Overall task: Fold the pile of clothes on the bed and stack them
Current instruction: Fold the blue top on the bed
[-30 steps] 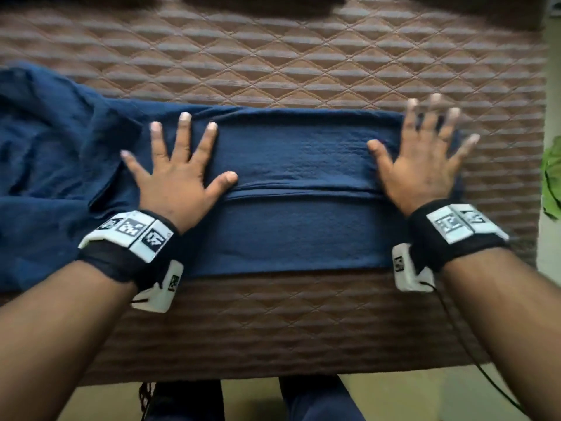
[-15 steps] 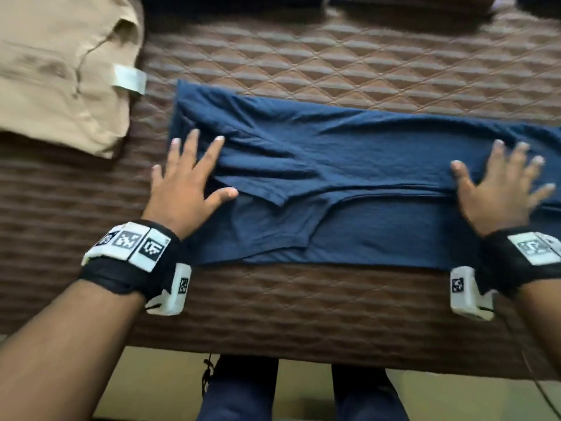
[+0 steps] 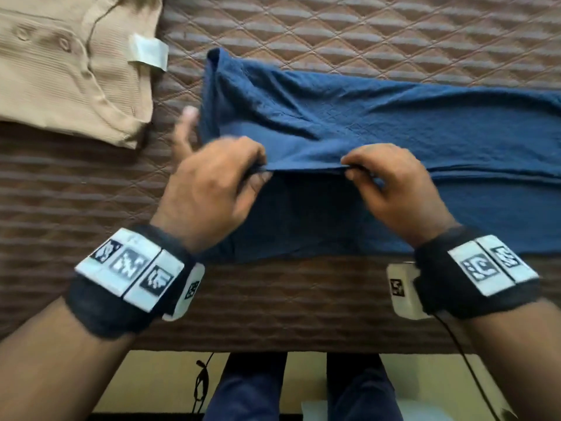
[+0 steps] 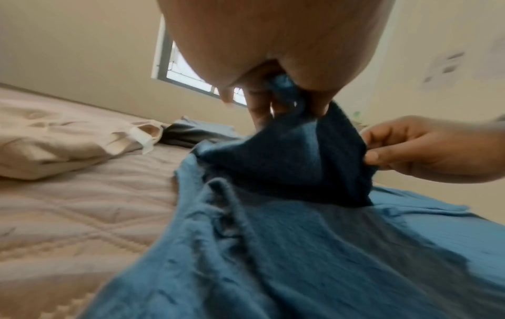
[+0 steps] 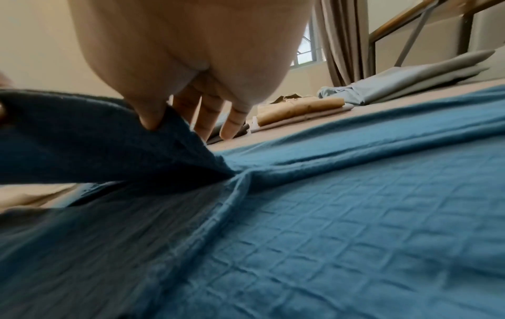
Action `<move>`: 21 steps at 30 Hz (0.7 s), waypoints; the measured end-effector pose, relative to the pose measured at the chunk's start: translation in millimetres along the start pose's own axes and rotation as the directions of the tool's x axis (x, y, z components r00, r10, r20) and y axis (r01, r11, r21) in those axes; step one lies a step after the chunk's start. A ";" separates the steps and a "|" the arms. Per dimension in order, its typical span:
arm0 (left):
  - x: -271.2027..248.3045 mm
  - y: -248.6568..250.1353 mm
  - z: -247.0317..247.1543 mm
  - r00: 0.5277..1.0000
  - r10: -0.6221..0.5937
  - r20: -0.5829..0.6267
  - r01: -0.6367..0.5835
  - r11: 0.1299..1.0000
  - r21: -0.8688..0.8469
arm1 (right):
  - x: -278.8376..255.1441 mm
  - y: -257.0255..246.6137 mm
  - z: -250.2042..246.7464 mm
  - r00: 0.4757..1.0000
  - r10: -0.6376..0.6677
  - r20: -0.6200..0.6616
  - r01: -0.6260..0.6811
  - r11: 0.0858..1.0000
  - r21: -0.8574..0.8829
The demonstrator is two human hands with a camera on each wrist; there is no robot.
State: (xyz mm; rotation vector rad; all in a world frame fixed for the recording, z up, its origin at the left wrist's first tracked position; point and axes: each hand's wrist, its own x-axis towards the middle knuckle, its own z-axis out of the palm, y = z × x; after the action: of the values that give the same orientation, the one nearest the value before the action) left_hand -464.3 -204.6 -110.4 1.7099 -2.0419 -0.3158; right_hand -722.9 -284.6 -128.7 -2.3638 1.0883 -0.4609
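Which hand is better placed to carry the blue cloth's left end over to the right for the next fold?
Probably the left hand: it pinches the blue cloth nearest its left end.

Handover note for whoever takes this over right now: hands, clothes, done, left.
Left hand: pinches the folded edge of the blue garment.
Right hand: pinches the same edge, further right; the edge is lifted off the layer below.
Blue garment: lies lengthwise across the bed, partly folded.
Beige shirt: folded, on the bed at far left.
Done: beige shirt; first fold of the blue one.
Left: finish folding the blue garment, stack it.
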 end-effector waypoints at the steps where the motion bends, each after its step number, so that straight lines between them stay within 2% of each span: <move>1: -1.9 6.8 -2.5 0.999 0.041 0.002 -0.041 0.999 -0.002 | -4.7 -2.8 -7.8 1.000 0.001 0.001 -0.001 1.000 0.006; 2: -5.0 11.4 -2.9 0.997 0.071 0.019 -0.071 0.997 -0.015 | -9.5 -4.7 -13.6 1.000 -0.005 0.015 0.005 1.000 0.005; 4: -11.9 14.9 0.8 0.987 0.073 0.144 -0.055 0.991 -0.125 | -19.2 -2.8 -18.7 0.997 -0.038 0.065 0.039 0.999 -0.012; 6: -15.7 8.2 5.4 0.941 0.074 0.329 -0.006 0.979 -0.203 | -24.8 5.5 -18.0 0.990 -0.064 0.128 0.069 0.997 -0.033; 7: -15.8 1.5 8.7 0.923 0.085 0.375 -0.013 0.982 -0.190 | -25.9 9.9 -16.7 0.986 -0.070 0.150 0.079 0.996 -0.048; 9: -11.2 -11.8 10.6 0.927 0.064 0.369 -0.003 0.986 -0.165 | -26.2 15.0 -13.9 0.984 -0.082 0.161 0.094 0.993 -0.068; 11: -3.3 -24.7 7.0 0.949 -0.009 0.316 0.099 0.957 -0.271 | -22.9 14.7 -11.4 0.987 -0.095 0.129 0.100 0.994 -0.037; 13: 6.6 -30.7 -1.2 0.946 -0.120 0.301 0.257 0.845 -0.468 | -15.7 10.1 -10.2 0.995 -0.077 0.067 0.075 0.997 0.034; 14: 12.3 -31.1 -5.0 0.929 -0.192 0.316 0.347 0.746 -0.569 | -10.8 7.4 -9.6 0.998 -0.055 0.031 0.052 0.996 0.074; 16: 26.4 -28.2 -6.8 0.873 -0.336 0.354 0.482 0.471 -0.739 | 3.5 5.0 -9.4 0.999 0.006 -0.039 0.000 0.989 0.145; 17: 34.0 -27.0 -3.9 0.846 -0.404 0.348 0.494 0.349 -0.796 | 13.5 6.0 -9.4 0.997 0.040 -0.069 -0.028 0.986 0.164; 18: 41.5 -27.5 1.1 0.818 -0.471 0.331 0.487 0.261 -0.833 | 25.8 8.8 -9.2 0.993 0.068 -0.098 -0.049 0.983 0.179; 19: 48.6 -28.9 7.1 0.787 -0.532 0.312 0.477 0.205 -0.855 | 39.7 13.3 -9.4 0.988 0.093 -0.121 -0.067 0.978 0.197; 21: 60.9 -33.1 18.7 0.741 -0.608 0.286 0.495 0.206 -0.844 | 69.8 22.5 -13.5 0.980 0.169 -0.102 -0.140 0.958 0.249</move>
State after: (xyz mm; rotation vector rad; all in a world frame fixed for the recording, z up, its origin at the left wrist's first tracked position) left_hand -452.2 -272.7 -129.8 1.5307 -0.6807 -1.2620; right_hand -699.6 -355.3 -123.7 -2.0446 1.1898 -0.6489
